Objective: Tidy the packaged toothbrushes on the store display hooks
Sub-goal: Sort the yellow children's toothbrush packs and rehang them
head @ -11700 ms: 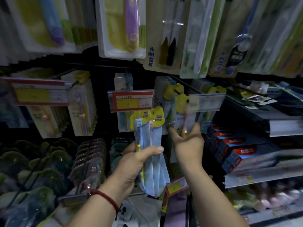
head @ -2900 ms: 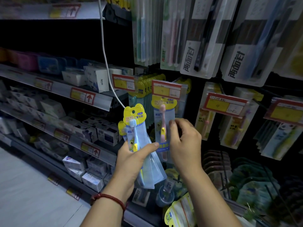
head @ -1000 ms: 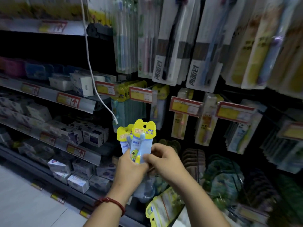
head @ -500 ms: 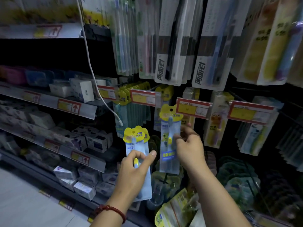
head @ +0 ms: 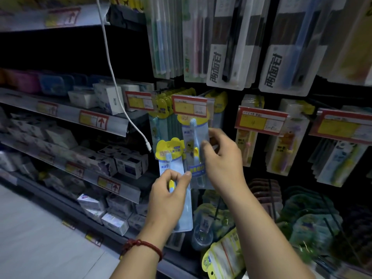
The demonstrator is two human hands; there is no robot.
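My left hand (head: 168, 193) grips one blue toothbrush pack (head: 171, 156) with a yellow bear-shaped top, held upright in front of the hooks. Just to its right, my right hand (head: 220, 158) pinches the right edge of a second, similar pack (head: 194, 141). That pack's top sits behind the red and yellow price tag (head: 190, 105) at the hook's tip. More packs of the same kind (head: 164, 105) hang in a row on the hook to the left.
A white cable (head: 118, 93) dangles left of the hooks. Shelves of small boxes (head: 124, 164) run off to the left. Large toothbrush packs (head: 225, 57) hang above, children's packs (head: 281, 150) to the right, green pouches (head: 306, 218) below.
My right hand has raised the second pack up under the price tag. My left hand, which held several packs earlier, now holds one and has barely moved.
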